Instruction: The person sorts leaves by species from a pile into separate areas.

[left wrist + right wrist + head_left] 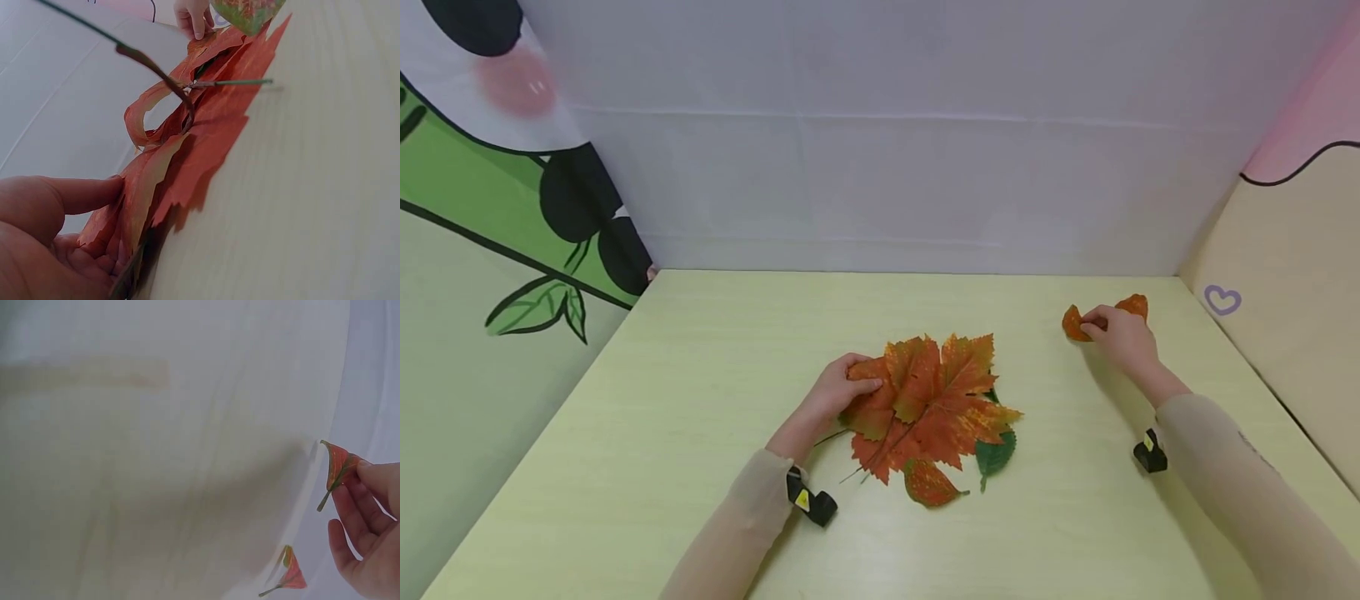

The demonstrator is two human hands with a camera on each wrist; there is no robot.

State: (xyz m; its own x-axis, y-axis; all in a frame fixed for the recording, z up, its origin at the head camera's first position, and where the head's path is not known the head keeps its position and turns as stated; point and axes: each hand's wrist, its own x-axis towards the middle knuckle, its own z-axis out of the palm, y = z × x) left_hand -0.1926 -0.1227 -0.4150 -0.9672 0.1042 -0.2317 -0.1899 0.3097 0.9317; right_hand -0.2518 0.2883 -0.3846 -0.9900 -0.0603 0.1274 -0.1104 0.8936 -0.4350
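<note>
My left hand [838, 387] grips the edge of a pile of artificial autumn leaves [943, 387], thumb on top. In the left wrist view the thumb presses an orange-red maple leaf [134, 197], with fingers beneath it. Farther right, my right hand [1123, 337] pinches a small orange leaf [1073, 323] between thumb and fingertips. The right wrist view shows this small leaf [337, 465] with its short green stem hanging down. A second small orange leaf [1133, 306] lies just behind that hand.
A green leaf [996, 454] and a small red-orange leaf [931, 483] stick out at the pile's near side. Pale wood-grain table [625, 433] extends around them. A grey-white cloth wall [887, 183] stands at the back, with printed panels on both sides.
</note>
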